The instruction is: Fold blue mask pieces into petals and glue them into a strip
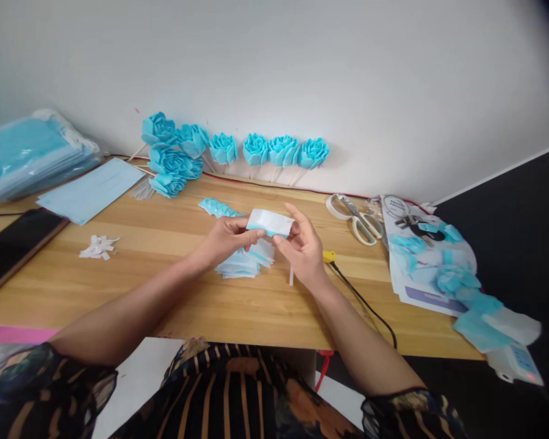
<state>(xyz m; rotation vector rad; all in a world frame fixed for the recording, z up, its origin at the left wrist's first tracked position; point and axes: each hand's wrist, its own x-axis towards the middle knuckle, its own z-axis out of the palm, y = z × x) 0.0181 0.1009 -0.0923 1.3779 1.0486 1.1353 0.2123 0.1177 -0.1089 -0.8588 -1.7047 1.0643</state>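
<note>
A small white piece with a blue lower edge (269,222) is held up between both hands over the wooden table. My left hand (231,236) pinches its left end with thumb and fingers. At its right end, my right hand (302,244) grips the lower corner with the thumb, and the index finger points up. Under the hands lies a loose pile of pale blue and white pieces (238,265). Just behind them is a row of curled blue petals (217,208). A narrow white strip (291,275) shows below my right hand.
Blue flowers on sticks (255,150) lean on the wall. At the left are blue sheets (91,190), white scraps (99,247), a phone (21,247) and a plastic-wrapped pack (32,155). Scissors (363,224), tape (338,207), a yellow-tipped cable (329,256) and a printed sheet (427,299) lie right.
</note>
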